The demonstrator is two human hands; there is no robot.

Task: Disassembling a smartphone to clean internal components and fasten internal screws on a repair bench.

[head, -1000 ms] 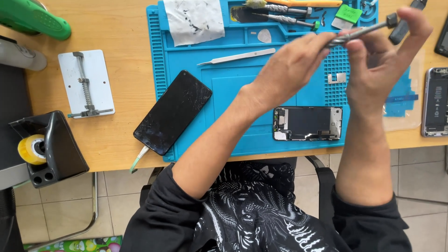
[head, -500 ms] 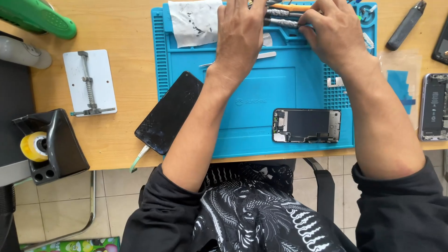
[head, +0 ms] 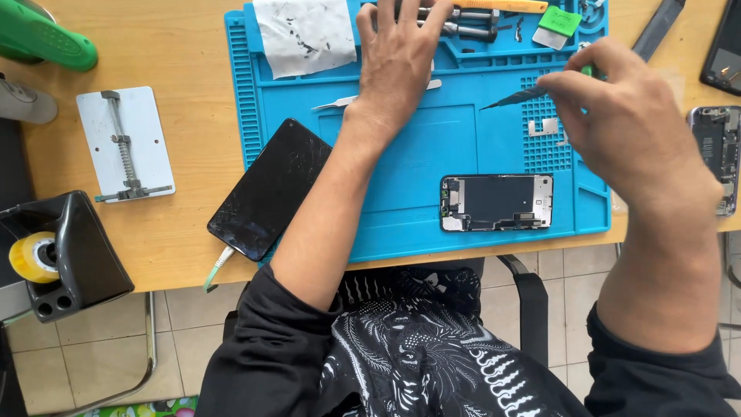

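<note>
My left hand lies flat on the top of the blue work mat, fingers spread over the metal screwdrivers in its tray. It grips nothing. My right hand pinches a dark pointed tool, whose tip hangs over the mat's grid area. A small metal plate lies just under that hand. An opened phone body rests on the mat near its front edge. Grey tweezers lie beside my left wrist.
A cracked black screen overlaps the mat's left edge. A stained white cloth is at the top left. On the wooden table are a metal clamp plate, a green tool and another opened phone. A black holder with yellow tape sits at the left.
Both hands dropped from a raised tool to the tool tray. My right hand then drew back to the right holding the dark pointed tool, while my left hand stayed at the tray.
</note>
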